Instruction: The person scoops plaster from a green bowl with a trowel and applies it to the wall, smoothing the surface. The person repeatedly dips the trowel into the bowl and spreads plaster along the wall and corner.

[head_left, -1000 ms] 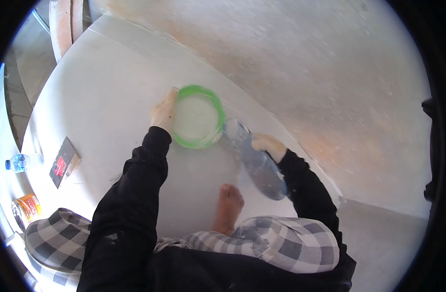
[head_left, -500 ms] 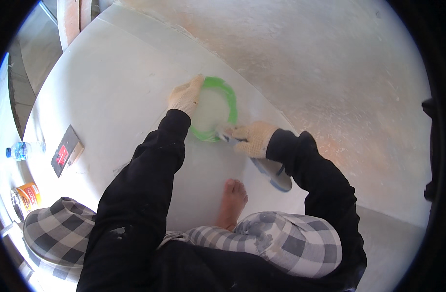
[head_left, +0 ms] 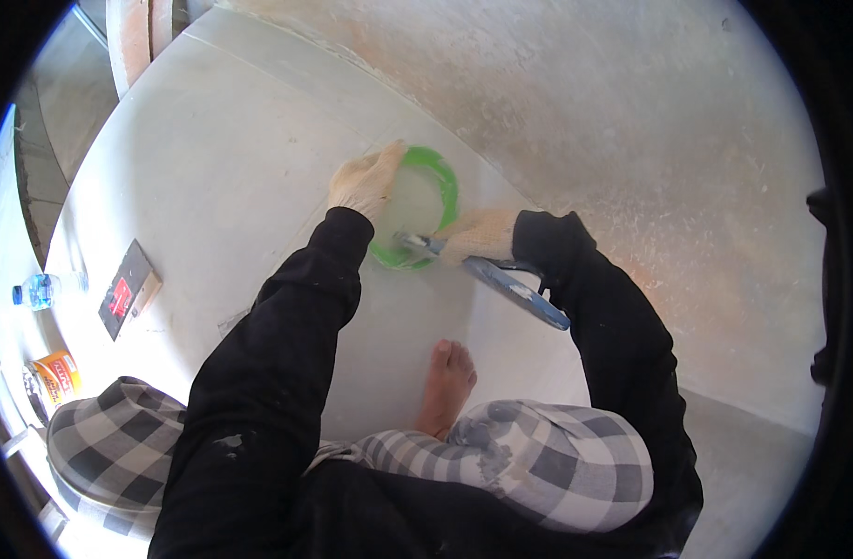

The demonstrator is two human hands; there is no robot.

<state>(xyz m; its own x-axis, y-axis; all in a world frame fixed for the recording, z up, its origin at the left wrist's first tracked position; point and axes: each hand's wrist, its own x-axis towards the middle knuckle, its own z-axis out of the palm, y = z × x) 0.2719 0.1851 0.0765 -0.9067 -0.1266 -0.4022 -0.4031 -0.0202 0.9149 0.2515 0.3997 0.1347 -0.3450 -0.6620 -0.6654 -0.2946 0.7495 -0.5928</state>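
A round green container (head_left: pixel 445 186) with pale, cloudy contents rests on the white curved surface (head_left: pixel 203 186). My left hand (head_left: pixel 363 179), in a cream knit glove, grips the container's left rim. My right hand (head_left: pixel 468 238), gloved likewise, is closed on a blue-grey flat tool (head_left: pixel 524 293) whose near end reaches over the container's lower inside, while its long plate slants down to the right. Whether that end touches the contents I cannot tell.
A putty knife (head_left: pixel 124 289) with a red label lies at left, beside a water bottle (head_left: pixel 45 291) and an orange tub (head_left: pixel 56 377). My bare foot (head_left: pixel 445 382) is below the container. A mottled wall (head_left: pixel 669 168) rises at the right.
My left hand and the container have moved up and right. My right hand has swung the tool from beside the container to over its lower rim, turning the plate to a flatter slant.
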